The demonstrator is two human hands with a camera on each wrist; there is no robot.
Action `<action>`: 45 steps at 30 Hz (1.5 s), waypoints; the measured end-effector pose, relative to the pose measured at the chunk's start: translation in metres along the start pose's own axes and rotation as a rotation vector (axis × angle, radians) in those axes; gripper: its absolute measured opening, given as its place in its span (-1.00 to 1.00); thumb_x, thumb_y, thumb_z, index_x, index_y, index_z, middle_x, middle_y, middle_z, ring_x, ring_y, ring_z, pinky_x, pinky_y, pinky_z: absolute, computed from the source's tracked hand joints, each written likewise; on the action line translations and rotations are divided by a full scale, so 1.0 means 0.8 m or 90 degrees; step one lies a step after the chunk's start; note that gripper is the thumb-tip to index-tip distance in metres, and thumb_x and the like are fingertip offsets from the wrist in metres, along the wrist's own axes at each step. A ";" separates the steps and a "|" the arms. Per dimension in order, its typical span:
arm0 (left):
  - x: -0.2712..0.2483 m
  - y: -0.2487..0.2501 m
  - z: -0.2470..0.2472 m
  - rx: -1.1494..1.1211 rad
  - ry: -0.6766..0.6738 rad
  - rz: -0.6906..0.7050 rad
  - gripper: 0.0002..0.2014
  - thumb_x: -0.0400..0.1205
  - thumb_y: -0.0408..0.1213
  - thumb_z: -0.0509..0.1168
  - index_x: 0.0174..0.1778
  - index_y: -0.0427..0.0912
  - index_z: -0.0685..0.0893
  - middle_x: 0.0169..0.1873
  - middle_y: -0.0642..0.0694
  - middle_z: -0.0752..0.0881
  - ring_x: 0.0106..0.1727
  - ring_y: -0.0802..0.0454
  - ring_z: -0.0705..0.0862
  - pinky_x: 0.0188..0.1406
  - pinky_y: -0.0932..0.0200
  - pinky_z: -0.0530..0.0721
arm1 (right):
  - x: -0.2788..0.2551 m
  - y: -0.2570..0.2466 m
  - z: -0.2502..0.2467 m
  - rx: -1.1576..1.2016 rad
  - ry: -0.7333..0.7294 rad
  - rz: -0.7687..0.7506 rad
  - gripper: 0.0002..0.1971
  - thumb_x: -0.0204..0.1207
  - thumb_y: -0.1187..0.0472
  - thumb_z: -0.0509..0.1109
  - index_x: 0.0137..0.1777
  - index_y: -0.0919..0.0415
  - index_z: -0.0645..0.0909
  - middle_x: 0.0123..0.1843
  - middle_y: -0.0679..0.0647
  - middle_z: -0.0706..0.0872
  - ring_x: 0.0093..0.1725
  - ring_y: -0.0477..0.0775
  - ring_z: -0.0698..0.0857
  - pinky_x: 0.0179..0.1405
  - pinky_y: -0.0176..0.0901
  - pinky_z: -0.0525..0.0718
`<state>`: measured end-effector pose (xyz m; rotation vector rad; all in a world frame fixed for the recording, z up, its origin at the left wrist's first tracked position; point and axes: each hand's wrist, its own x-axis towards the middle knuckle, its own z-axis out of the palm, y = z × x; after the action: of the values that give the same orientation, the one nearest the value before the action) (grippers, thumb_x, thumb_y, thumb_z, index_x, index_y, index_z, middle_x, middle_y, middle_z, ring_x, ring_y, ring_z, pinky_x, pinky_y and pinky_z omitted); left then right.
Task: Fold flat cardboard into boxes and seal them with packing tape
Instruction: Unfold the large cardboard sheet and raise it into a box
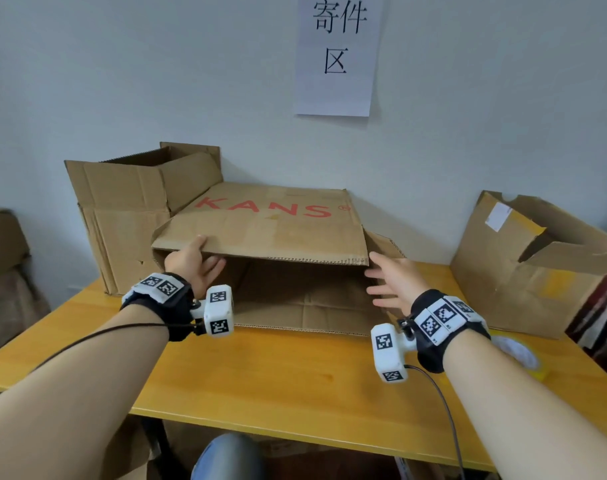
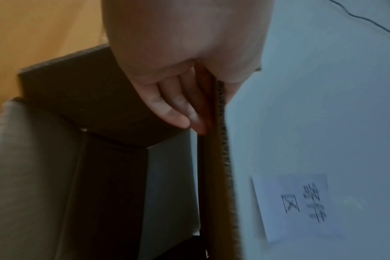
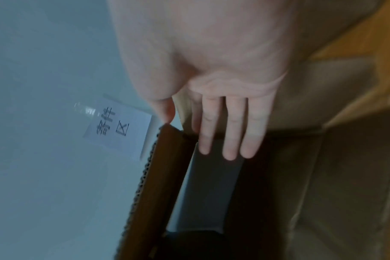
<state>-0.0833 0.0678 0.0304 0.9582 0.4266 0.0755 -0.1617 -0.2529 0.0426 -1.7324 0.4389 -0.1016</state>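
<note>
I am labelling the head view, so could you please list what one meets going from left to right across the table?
Open cardboard box → left hand → KANS cardboard box → right hand → torn cardboard box, with a packing tape roll in front of it.

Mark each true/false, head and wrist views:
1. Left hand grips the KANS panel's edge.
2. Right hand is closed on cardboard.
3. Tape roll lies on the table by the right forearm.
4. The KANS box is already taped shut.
1. True. The left hand pinches the near edge of the KANS box, thumb on top.
2. False. The right hand is open, fingers spread beside the box's right corner.
3. True. The tape roll lies on the table.
4. False. Its near end gapes open; no tape visible.
</note>
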 end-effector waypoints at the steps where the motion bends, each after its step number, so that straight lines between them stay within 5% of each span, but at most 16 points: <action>1: 0.000 0.003 0.003 0.010 0.001 0.013 -0.71 0.69 -0.23 0.40 0.29 -0.13 0.53 0.03 -0.14 0.78 -0.08 -0.05 0.84 -0.22 0.08 0.79 | 0.003 -0.003 0.000 0.042 -0.013 -0.003 -0.62 0.74 -0.06 0.29 0.44 0.13 0.53 0.20 0.10 0.80 0.11 0.26 0.78 0.15 0.25 0.77; 7: -0.003 0.012 0.019 0.087 -0.056 0.050 -0.66 0.66 -0.20 0.39 0.34 -0.12 0.57 0.13 -0.10 0.81 -0.07 0.00 0.87 -0.23 0.08 0.78 | 0.017 -0.039 -0.003 0.246 -0.048 0.039 -0.69 0.69 -0.09 0.36 0.28 0.09 0.58 0.14 0.19 0.81 0.04 0.30 0.85 -0.01 0.19 0.81; 10: -0.008 0.012 0.017 0.084 -0.100 0.040 -0.72 0.70 -0.09 0.33 0.31 -0.05 0.59 0.22 -0.12 0.77 0.08 -0.06 0.83 -0.12 -0.01 0.76 | 0.023 -0.049 -0.004 0.213 -0.008 0.038 -0.75 0.69 0.11 0.41 0.29 0.16 0.59 0.19 0.20 0.77 0.00 0.24 0.86 -0.18 0.10 0.81; 15: -0.010 0.030 0.002 -0.027 -0.132 0.006 -0.51 0.69 0.24 0.21 0.36 -0.05 0.59 0.21 -0.16 0.74 0.23 -0.22 0.72 0.17 -0.25 0.68 | 0.028 -0.036 -0.022 0.264 0.068 0.035 -0.88 0.69 0.33 0.34 0.17 0.20 0.55 0.09 0.23 0.77 0.09 0.26 0.80 -0.08 0.18 0.79; 19: -0.021 0.037 0.010 0.074 -0.154 -0.013 -0.72 0.74 -0.05 0.28 0.27 -0.12 0.64 0.17 -0.18 0.72 0.19 -0.17 0.72 0.08 -0.16 0.73 | 0.024 -0.023 -0.038 0.287 0.105 0.035 -0.92 0.68 0.35 0.29 0.08 0.18 0.53 0.11 0.24 0.74 0.13 0.29 0.76 -0.08 0.22 0.78; 22: -0.024 0.025 0.022 0.128 -0.111 0.009 -0.75 0.73 -0.31 0.33 0.33 -0.20 0.56 0.07 -0.19 0.73 0.07 -0.12 0.76 0.04 -0.13 0.76 | 0.018 -0.019 -0.045 0.304 0.115 0.030 -0.80 0.68 0.32 0.26 0.26 0.18 0.50 0.14 0.23 0.72 0.10 0.31 0.77 -0.02 0.27 0.79; 27: -0.023 0.012 0.023 0.126 -0.166 -0.004 -0.74 0.75 -0.32 0.28 0.36 -0.18 0.57 0.15 -0.20 0.76 0.15 -0.11 0.78 -0.01 -0.15 0.77 | 0.008 -0.018 -0.056 0.261 0.083 0.021 -0.77 0.71 0.23 0.33 0.32 0.13 0.50 0.16 0.14 0.72 0.08 0.32 0.82 0.15 0.31 0.76; 35: -0.028 0.014 0.020 0.117 -0.160 0.020 -0.81 0.75 -0.34 0.27 0.27 -0.16 0.60 0.21 -0.22 0.72 0.17 -0.11 0.75 0.02 -0.16 0.76 | -0.001 -0.021 -0.064 0.231 0.070 0.031 -0.90 0.67 0.17 0.43 0.00 0.07 0.55 0.08 0.05 0.68 0.21 0.31 0.74 0.28 0.33 0.70; 45: -0.026 0.012 0.021 0.114 -0.156 0.036 -0.68 0.75 -0.39 0.25 0.44 -0.24 0.54 0.16 -0.23 0.71 0.18 -0.15 0.74 0.02 -0.17 0.77 | 0.006 -0.014 -0.063 0.206 0.086 0.040 -0.79 0.61 0.19 0.49 0.18 0.16 0.59 0.17 0.07 0.72 0.21 0.30 0.73 0.36 0.35 0.61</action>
<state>-0.0949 0.0546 0.0533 1.1402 0.1817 -0.0303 -0.1701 -0.2998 0.0636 -1.3977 0.5437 -0.2326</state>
